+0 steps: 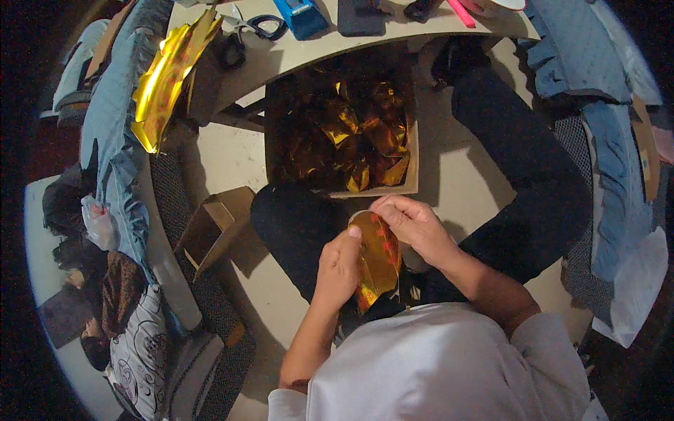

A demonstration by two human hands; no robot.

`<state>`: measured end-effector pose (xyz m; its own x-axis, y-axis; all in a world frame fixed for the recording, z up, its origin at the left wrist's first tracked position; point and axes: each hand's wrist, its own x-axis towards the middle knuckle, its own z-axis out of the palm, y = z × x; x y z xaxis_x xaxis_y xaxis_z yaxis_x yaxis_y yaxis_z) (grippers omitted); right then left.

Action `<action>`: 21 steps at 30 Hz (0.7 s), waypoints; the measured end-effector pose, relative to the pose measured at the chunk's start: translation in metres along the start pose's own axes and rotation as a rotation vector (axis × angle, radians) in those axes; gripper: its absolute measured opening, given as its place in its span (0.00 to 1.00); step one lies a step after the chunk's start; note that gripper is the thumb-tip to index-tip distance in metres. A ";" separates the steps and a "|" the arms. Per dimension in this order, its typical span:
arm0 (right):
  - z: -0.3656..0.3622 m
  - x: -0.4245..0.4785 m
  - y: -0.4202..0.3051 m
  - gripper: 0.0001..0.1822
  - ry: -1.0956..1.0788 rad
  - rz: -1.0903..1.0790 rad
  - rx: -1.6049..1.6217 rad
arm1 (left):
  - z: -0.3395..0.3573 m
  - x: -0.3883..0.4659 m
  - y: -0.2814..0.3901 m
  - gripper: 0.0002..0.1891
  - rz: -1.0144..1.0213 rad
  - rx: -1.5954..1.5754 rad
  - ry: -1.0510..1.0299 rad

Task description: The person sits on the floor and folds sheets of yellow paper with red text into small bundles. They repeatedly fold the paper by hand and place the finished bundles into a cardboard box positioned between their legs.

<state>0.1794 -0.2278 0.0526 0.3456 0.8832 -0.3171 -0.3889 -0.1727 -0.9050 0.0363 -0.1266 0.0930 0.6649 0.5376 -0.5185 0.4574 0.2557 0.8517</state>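
Between my two hands, just above my lap, is a curved piece of gold foil paper point(380, 258) with red printed marks. My left hand point(341, 258) grips its left edge, thumb on top. At its upper right edge, the thumb and fingers of my right hand point(413, 223) pinch the rim, where a pale edge shows. The fingers behind the foil are hidden. Beyond my hands, on the floor between my legs, stands a cardboard box point(413, 179) holding several folded gold foil pieces point(358, 176), partly in shadow.
A stack of gold foil sheets point(171, 79) lies at the left by the table point(253, 71). On the table are scissors point(247, 29), a blue tool point(301, 18), a dark flat object point(360, 18) and a pink stick point(462, 13). An open carton point(216, 226) stands left of my leg.
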 end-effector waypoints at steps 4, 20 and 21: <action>-0.002 0.003 -0.012 0.10 0.040 0.028 -0.076 | -0.002 0.003 0.000 0.24 0.007 -0.035 -0.046; 0.005 0.018 -0.034 0.12 0.056 -0.020 -0.306 | 0.013 0.001 0.017 0.09 0.001 -0.380 0.198; 0.006 0.020 -0.034 0.13 0.051 -0.012 -0.292 | 0.011 0.001 0.016 0.07 0.000 -0.361 0.198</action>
<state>0.1944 -0.2015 0.0792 0.3940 0.8640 -0.3134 -0.1249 -0.2875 -0.9496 0.0508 -0.1306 0.1054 0.5227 0.6728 -0.5235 0.1974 0.5019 0.8421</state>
